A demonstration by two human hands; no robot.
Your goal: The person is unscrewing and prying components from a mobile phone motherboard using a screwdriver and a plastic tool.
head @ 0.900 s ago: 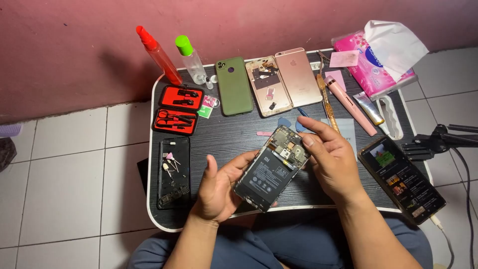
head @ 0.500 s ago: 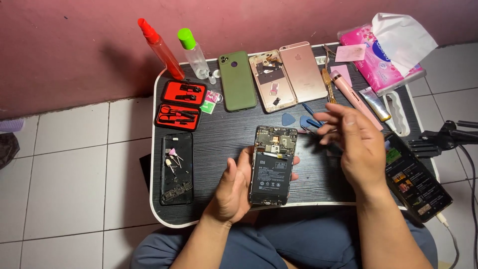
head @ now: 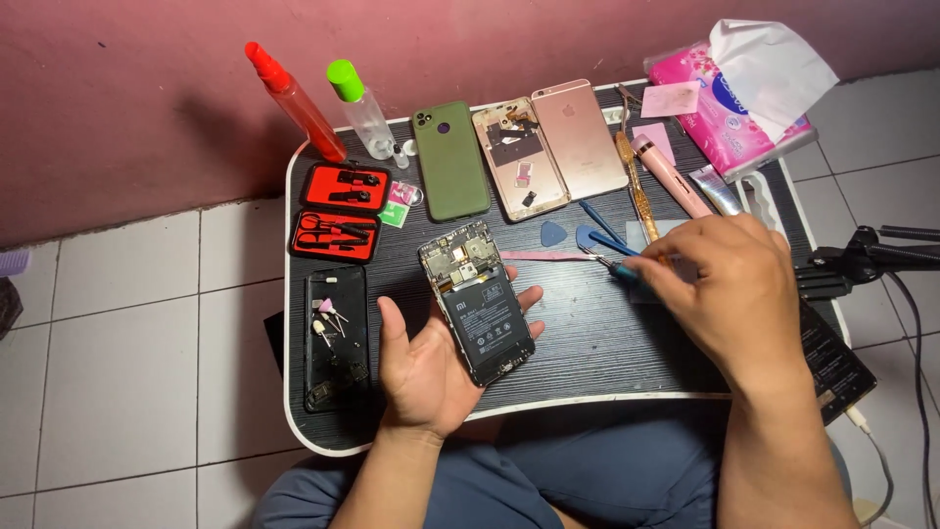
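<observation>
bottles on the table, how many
2, both at the back left corner by the wall: a red bottle leaning left, and a clear bottle with a green cap right beside it. None seems hidden.

- A dull pink wall (head: 147,88) rises behind.
- White floor tiles (head: 117,343) with dark grout spread below.
- A low black tray table (head: 607,343), white-edged, stands on them.

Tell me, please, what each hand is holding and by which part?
The left hand cradles the opened phone from beneath, fingers at its edges. The right hand grips a blue-handled tool by its handle end.
</observation>
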